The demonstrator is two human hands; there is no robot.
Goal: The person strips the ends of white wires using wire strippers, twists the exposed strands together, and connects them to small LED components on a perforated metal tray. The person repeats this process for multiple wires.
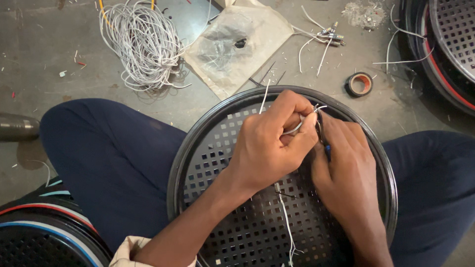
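A round black perforated metal grille [217, 148] rests on my lap between my knees. Over its upper middle, my left hand [269, 146] pinches a thin white wire [289, 131] between thumb and fingers. My right hand [346, 168] is closed around a small dark-handled tool [321, 136], its tip touching the wire at my left fingertips. Another stretch of white wire [287, 222] trails down across the grille toward me. The tool's jaws are hidden by my fingers.
A coil of grey-white cable [143, 42] lies on the concrete floor at the back left, beside a clear plastic bag [237, 44]. A roll of black tape [358, 83] and wire offcuts [321, 37] lie at the back right. More grilles sit at the far right [452, 44] and near left [44, 232].
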